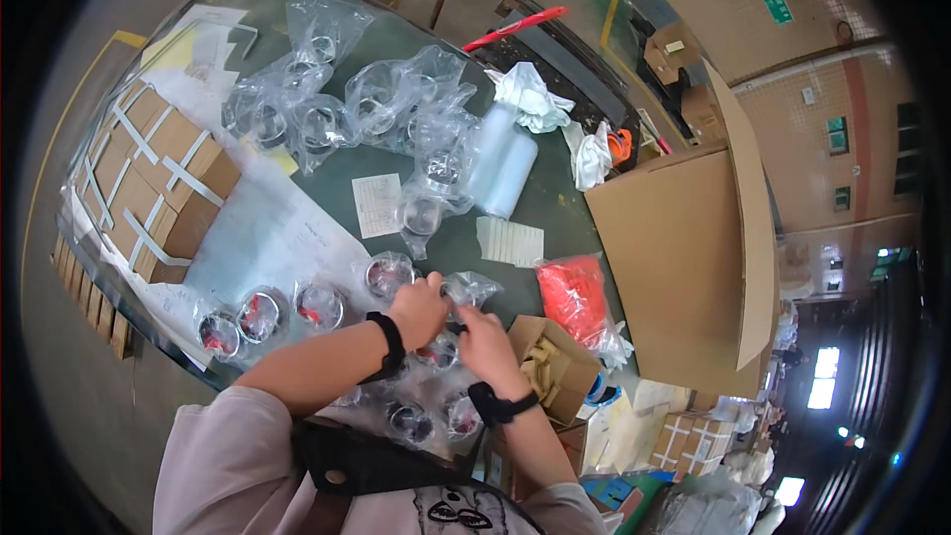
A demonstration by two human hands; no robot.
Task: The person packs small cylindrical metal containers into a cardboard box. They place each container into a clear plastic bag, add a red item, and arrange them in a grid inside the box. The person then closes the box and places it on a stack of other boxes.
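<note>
Close together at the near part of the table, both my hands work at a clear plastic bag [474, 286]. My left hand [421, 307] is closed, its fingertips at the bag's edge. My right hand [483, 339] pinches the same bag from the other side, index finger toward the left hand. What lies inside this bag is mostly hidden. Beside my left hand sits a bagged metal ring [389, 275] with red inside. More such rings [319, 305] lie along the left, and others [409, 422] stand below my wrists near my body.
Bagged rings without red [322, 127] cover the far table, beside rolls of clear film [503, 173]. Strapped cartons [149, 178] stand left. To the right are a bag of red pieces [573, 297], a small open box [553, 367] and a large open carton [674, 258].
</note>
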